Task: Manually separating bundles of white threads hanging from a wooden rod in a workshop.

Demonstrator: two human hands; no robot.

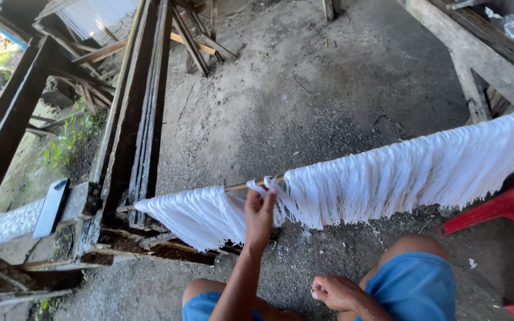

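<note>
A thin wooden rod (242, 186) runs from lower left to upper right, hung with white yarn fringe. One bunch (194, 215) hangs at the left, and a long stretch (411, 172) fills the right. My left hand (260, 214) reaches up to the gap between them and pinches a loop of white yarn (263, 189) at the rod. My right hand (337, 292) rests low above my knee, fingers curled, with a small white bit at the fingertips. My knees in blue shorts (414, 288) show at the bottom.
A dark wooden frame (129, 137) stands at the left, and the rod's end rests near it. A flat dark phone-like slab (50, 208) lies on a beam. A red plastic chair (507, 211) is at the right. Beyond lie a dirt floor (304, 101) and a wooden bench (477, 53).
</note>
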